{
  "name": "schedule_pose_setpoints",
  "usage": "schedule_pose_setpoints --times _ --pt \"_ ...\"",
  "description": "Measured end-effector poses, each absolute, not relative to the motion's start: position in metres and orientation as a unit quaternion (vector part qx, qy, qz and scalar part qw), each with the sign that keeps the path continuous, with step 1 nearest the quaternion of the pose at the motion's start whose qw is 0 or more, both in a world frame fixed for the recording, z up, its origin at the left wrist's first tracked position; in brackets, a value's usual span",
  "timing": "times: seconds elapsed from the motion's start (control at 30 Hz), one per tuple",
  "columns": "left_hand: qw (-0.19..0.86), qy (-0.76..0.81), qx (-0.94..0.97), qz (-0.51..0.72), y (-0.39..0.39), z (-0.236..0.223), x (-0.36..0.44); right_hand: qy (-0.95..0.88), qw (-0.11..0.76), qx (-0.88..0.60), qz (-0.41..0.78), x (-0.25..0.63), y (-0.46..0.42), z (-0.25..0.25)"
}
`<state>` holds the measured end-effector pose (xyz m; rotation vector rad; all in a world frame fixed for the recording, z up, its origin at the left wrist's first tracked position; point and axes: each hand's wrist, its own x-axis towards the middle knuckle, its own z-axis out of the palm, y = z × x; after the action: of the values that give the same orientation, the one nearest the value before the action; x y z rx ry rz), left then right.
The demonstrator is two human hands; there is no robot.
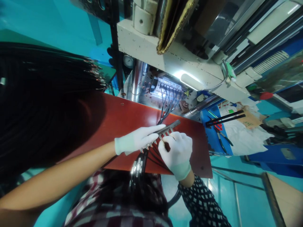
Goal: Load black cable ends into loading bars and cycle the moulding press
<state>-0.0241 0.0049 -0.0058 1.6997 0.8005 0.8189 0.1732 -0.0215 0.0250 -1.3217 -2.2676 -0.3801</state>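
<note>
Both hands wear white gloves over a reddish-brown board (113,116). My left hand (142,137) is closed on a long grey metal bar (174,125), tilted up to the right. Small metal terminals (167,133) stick out in a row along the bar's near edge. With fingers curled, my right hand (177,149) pinches at the terminals near the bar's right end; what lies between its fingertips is too small to make out. Under the bar, a bundle of black cables with bright metal ends (138,167) hangs over the board's near edge. Further dark cables (165,113) run behind the bar.
Behind the board stands a press with a lit metal mould (165,88) where the cables end. A big heap of black cables (42,110) fills the left. At right, pliers (221,138) and two black bars (224,118) lie on a blue surface beside white sheeting (241,135).
</note>
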Motion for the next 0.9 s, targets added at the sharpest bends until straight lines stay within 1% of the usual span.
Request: schedule_pose_setpoints --times 0.1,0.3,0.57,0.77,0.9 --pt "0.522 0.338 0.703 0.344 0.005 -0.006 -0.022 -0.83 0.243 -0.485 -0.129 0.173 -0.021 0.026" --pt "0.539 0.341 0.685 0.352 0.004 -0.006 -0.021 -0.836 0.212 -0.494 -0.11 0.17 -0.034 0.041" --pt "0.542 0.325 0.688 0.356 0.004 -0.011 -0.023 -0.838 0.217 -0.487 -0.115 0.156 -0.031 0.029" --pt "0.544 0.335 0.68 0.36 0.003 -0.012 -0.022 -0.849 0.208 -0.476 -0.098 0.153 -0.041 0.04" --pt "0.542 0.333 0.685 0.355 0.004 -0.013 -0.022 -0.853 0.205 -0.471 -0.09 0.147 -0.043 0.038"
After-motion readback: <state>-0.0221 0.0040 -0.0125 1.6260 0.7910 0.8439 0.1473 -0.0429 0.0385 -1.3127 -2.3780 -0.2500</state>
